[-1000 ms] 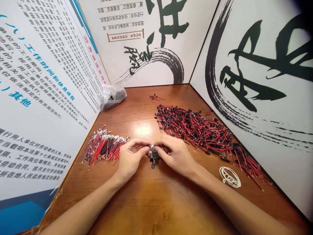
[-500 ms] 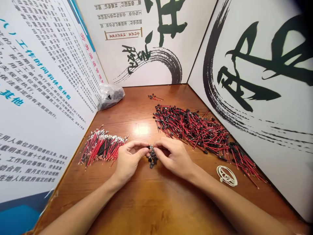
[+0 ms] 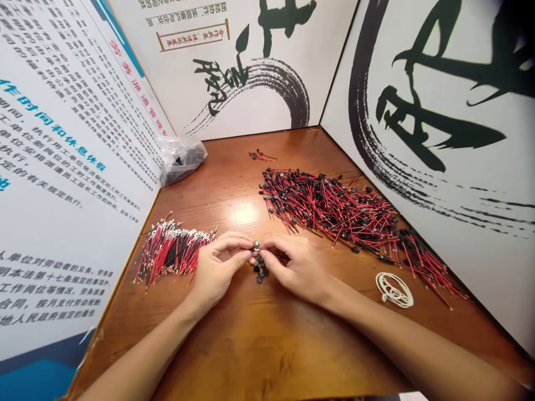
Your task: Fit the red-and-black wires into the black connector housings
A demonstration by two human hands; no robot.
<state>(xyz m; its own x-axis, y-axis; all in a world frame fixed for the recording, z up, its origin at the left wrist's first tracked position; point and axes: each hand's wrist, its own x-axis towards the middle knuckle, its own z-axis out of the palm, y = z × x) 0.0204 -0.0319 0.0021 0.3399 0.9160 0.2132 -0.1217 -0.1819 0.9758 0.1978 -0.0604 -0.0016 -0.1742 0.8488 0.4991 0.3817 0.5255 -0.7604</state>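
Note:
My left hand (image 3: 218, 266) and my right hand (image 3: 293, 265) meet fingertip to fingertip over the middle of the wooden table (image 3: 259, 345). Both are closed in a pinch on one small part with a metal tip (image 3: 256, 245); I cannot make out more of it. Just below the fingertips lies a small heap of black connector housings (image 3: 259, 269). A bundle of short red and black wires with bare metal ends (image 3: 173, 250) lies left of my left hand. A large spread of red and black wires with black connectors (image 3: 346, 214) lies behind and right of my right hand.
A crumpled clear plastic bag (image 3: 180, 157) sits in the far left corner. Two or three loose wires (image 3: 259, 156) lie near the back. A coil of white band (image 3: 394, 289) rests at the right. Printed panels wall the table on the left (image 3: 62, 167), back and right (image 3: 438, 139).
The view has shifted a little, so everything sits slightly higher and to the left. Both hands stay pinched together over the black housings; nothing else has moved.

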